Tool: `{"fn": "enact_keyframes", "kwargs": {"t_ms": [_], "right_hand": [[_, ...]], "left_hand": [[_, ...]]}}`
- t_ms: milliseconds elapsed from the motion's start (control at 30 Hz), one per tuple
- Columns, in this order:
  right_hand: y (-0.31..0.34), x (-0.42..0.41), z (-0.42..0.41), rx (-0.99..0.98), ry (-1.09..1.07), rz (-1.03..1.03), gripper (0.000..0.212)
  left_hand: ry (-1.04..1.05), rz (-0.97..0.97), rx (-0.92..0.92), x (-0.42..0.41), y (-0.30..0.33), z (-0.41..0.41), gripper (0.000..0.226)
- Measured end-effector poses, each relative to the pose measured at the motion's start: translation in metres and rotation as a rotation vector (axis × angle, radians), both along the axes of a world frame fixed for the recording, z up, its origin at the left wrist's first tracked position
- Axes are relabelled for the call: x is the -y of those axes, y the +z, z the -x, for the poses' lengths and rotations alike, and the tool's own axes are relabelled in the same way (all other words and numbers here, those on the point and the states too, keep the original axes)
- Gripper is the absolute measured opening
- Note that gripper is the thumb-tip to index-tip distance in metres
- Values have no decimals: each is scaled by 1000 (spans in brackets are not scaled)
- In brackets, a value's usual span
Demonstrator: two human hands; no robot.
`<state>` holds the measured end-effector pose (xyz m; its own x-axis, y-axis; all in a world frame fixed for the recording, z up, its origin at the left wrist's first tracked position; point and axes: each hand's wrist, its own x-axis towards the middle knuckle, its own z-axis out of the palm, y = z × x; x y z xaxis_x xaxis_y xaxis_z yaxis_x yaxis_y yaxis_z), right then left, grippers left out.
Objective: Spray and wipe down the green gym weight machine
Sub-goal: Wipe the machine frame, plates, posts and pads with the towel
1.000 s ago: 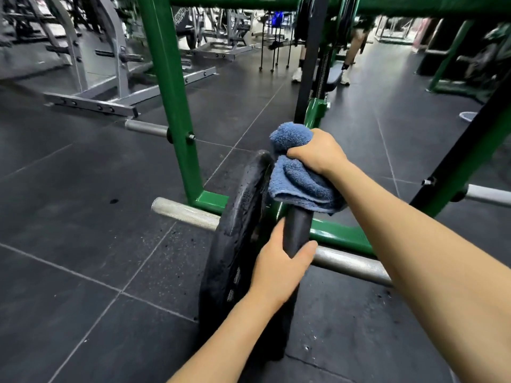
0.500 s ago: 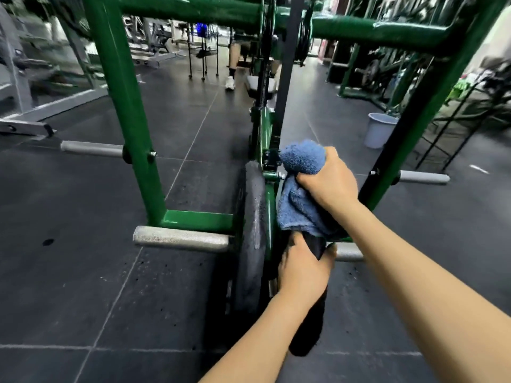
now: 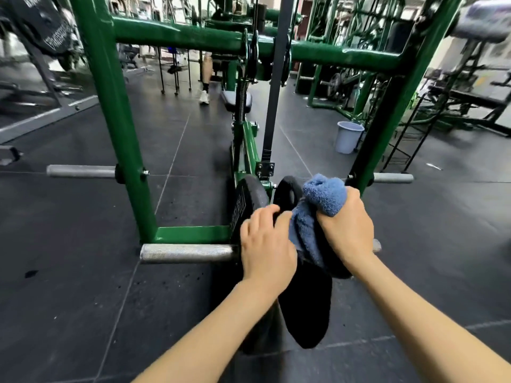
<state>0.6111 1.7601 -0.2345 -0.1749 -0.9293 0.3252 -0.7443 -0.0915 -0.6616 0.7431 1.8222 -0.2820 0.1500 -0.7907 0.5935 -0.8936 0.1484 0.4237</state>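
While my right hand (image 3: pixel 345 228) grips the blue cloth (image 3: pixel 318 205) against a black weight plate (image 3: pixel 304 305) at frame ctr, left hand (image 3: pixel 266 244) fingers curl onto that plate; green machine (image 3: pixel 116 134) spans upper frame.

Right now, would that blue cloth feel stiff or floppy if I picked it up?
Probably floppy: the blue cloth bunches in the right hand and droops below it. Its fluffy pile suggests it is light and unlikely to slip.

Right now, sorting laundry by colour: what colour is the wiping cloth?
Blue cloth, clearest in the head view.
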Motion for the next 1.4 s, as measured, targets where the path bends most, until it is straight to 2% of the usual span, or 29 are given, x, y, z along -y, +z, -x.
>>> {"fn": "enact_keyframes", "kwargs": {"t_ms": [100, 200, 267, 367, 400, 500, 567, 633, 700, 800, 933, 1033, 1133, 1167, 1233, 1300, 1333, 1400], "right_hand": [[6, -12, 6, -114, -57, -124, 34], [19, -24, 2, -113, -74, -140, 41], [32, -29, -10, -40, -27, -38, 46], [42, -23, -41, -38, 65, 152, 58], [41, -22, -52, -65, 97, 156, 65], [12, -25, -81, -93, 336, -55, 95], [-8, -25, -83, -66, 445, -143, 106], [-17, -17, -76, 0, 474, -143, 98], [-19, -9, -75, -31, 462, -104, 85], [-9, 10, -90, -112, 377, -61, 71], [11, 43, -100, -30, 377, -142, 49], [12, 43, -95, 38, 420, -158, 45], [-2, 24, -81, 200, 461, -126, 34], [-7, 15, -77, 243, 467, -114, 30], [-16, -4, -65, 340, 464, -95, 27], [-26, -24, -59, 389, 436, -81, 29], [-31, -33, -56, 392, 421, -71, 30], [-41, -47, -54, 368, 378, -65, 30]], "left_hand": [[69, -295, -155, 20, 11, -20, 80], [34, -537, -489, 31, 4, -35, 93], [-46, -583, -667, 32, -6, -36, 86], [-97, -494, -789, 33, -16, -31, 41], [-99, -493, -782, 33, -15, -30, 35], [-122, -487, -739, 34, -18, -35, 40], [-207, -484, -762, 32, -19, -37, 45], [-321, -455, -845, 31, -19, -38, 42], [-421, -430, -983, 30, -17, -38, 41], [-479, -445, -958, 30, -15, -42, 47], [-495, -513, -1082, 34, -15, -48, 35], [-484, -521, -1139, 32, -15, -48, 56], [-494, -562, -1155, 29, -26, -46, 80], [-511, -588, -1169, 27, -32, -49, 81], [-570, -598, -1242, 22, -34, -55, 57], [-622, -567, -1425, 16, -32, -63, 39], [-599, -535, -1508, 13, -26, -64, 33], [-436, -455, -1558, 20, -21, -63, 26]]}}
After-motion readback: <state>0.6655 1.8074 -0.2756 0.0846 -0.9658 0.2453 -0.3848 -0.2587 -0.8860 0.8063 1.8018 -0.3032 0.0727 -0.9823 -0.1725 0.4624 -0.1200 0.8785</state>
